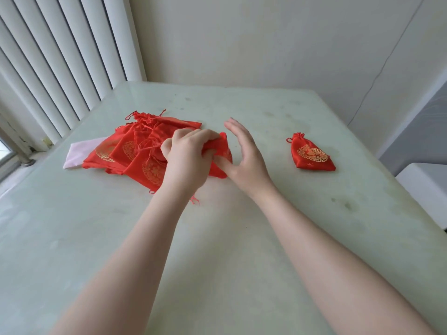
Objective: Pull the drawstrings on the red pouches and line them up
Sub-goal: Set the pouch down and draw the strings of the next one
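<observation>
A heap of several red satin pouches [135, 151] with gold emblems and loose red drawstrings lies left of centre on the table. My left hand [187, 155] grips the top of one red pouch [221, 147] at the heap's right edge, fingers curled over its mouth. My right hand [242, 153] is just right of that pouch, fingers straight and spread, its thumb touching the pouch's lower part. One pouch [312, 153] with its drawstring pulled tight lies alone at the right of the table.
A pale pink cloth [77, 153] sticks out from under the heap's left side. The pale green table [217, 238] meets white vertical blinds [60, 56] at the left and a wall behind. A white stool or box [425, 187] stands off the right edge.
</observation>
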Demonstrator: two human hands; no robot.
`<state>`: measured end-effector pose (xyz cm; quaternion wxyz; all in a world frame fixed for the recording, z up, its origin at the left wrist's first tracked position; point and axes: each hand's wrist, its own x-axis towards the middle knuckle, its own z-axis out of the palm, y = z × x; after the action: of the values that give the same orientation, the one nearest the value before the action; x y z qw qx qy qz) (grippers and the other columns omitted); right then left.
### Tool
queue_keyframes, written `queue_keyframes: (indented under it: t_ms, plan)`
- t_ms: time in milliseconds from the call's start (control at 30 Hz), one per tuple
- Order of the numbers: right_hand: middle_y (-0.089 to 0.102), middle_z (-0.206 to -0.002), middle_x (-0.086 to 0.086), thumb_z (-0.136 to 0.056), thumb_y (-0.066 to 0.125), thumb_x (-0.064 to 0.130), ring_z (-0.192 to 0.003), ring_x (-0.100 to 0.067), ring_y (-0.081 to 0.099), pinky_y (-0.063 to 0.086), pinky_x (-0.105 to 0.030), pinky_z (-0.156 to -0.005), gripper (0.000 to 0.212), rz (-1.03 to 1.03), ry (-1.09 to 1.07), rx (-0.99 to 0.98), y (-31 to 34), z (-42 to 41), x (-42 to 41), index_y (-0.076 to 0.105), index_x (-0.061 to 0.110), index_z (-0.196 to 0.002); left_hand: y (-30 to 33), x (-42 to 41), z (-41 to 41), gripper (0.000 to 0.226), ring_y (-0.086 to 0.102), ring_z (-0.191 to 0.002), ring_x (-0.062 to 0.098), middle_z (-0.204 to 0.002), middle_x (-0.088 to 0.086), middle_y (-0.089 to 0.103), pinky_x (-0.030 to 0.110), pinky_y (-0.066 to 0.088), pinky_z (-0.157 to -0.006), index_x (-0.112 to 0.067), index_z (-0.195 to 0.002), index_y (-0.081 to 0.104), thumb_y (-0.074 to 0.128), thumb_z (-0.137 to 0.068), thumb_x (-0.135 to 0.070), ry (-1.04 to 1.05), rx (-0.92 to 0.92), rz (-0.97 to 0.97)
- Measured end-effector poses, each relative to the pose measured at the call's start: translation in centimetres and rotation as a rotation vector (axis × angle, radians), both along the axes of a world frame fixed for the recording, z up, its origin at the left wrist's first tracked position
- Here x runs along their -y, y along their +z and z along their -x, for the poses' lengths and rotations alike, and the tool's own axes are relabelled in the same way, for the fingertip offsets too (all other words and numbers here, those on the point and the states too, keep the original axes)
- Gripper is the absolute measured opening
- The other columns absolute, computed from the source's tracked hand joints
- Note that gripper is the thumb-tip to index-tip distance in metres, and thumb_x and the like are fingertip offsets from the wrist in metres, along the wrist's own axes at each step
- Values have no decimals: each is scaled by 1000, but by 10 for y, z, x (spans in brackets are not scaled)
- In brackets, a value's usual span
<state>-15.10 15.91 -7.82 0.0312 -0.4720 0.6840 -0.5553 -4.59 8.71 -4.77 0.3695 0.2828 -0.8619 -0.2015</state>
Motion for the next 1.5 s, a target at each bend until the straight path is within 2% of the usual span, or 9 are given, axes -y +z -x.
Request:
queue_keyframes:
  t_ms: [233, 367, 533, 667, 800, 933, 1133, 1300, 1500]
  plan:
    - [63, -71, 5, -79, 67, 23, -68, -6, 56, 46, -27, -66, 4, 110, -70, 249, 29, -1, -31, 63, 22, -79, 19, -23, 6, 54, 53, -86, -8, -108, -16, 54, 10, 42, -79, -33, -124, 44, 66, -81, -10, -182, -363, -367]
    - [65, -76, 1, -87, 61, 14, -70, -10, 60, 51, -30, -67, 11, 154, -117, 495, 22, 3, -34, 62, 21, -79, -5, -24, 13, 39, 57, -83, -1, -98, -9, 59, 16, 47, -72, -15, -120, 51, 63, -86, -31, -98, -291, -687]
    - [64, -83, -5, -89, 55, 15, -77, -19, 60, 52, -45, -78, 12, 4, -105, 525, 0, 6, -31, 61, 20, -81, -32, -18, 17, 41, 51, -64, 28, -73, 16, 57, 41, 43, -63, 6, -88, 55, 47, -94, -34, -76, -79, -603]
    - [66, -96, -8, -94, 48, 18, -90, -24, 61, 49, -42, -84, 15, -86, -187, 288, 12, 23, -22, 61, 12, -97, -7, -15, 24, 30, 48, -77, 27, -81, 8, 54, 32, 27, -62, -6, -86, 44, 37, -99, -32, -44, -5, -422]
    - [57, -92, -16, -85, 54, 0, -87, -30, 55, 38, -26, -74, 17, -50, -304, -321, 31, 43, -20, 66, 2, -96, 18, -4, 27, 29, 40, -59, 15, -62, 1, 45, 31, 25, -55, -12, -74, 40, 40, -98, -27, -74, -160, -228]
    - [57, -82, -16, -77, 67, 6, -75, -32, 56, 33, -26, -66, 13, -99, -315, -537, 19, 49, -37, 66, 2, -89, -8, 0, 21, 36, 33, -55, 11, -57, 1, 35, 29, 29, -54, -13, -63, 36, 46, -95, -25, -125, -200, -375]
    - [43, -60, 7, -78, 71, 37, -60, -9, 39, 26, -30, -59, 30, -529, 35, 5, -13, 48, -70, 60, 16, -61, -39, -12, 12, 37, 32, -46, 12, -44, -9, 34, 24, 27, -50, -17, -60, 35, 48, -94, -21, -182, -184, -954]
    - [28, -46, 12, -95, 48, 20, -46, -5, 23, 16, -28, -52, 48, -172, 110, 465, 0, 46, -78, 43, 17, -47, -34, -8, 13, 30, 47, -43, 7, -46, -7, 44, 18, 36, -48, -19, -64, 45, 52, -93, -24, -97, -359, -1286]
    - [61, -62, 5, -91, 54, 22, -71, -12, 60, 44, -23, -69, 37, 436, -90, 1153, 18, 40, -62, 48, 18, -55, -34, -13, 15, 25, 53, -51, 2, -43, -11, 41, 11, 37, -46, -12, -81, 66, 53, -92, -30, -312, -590, -1470]
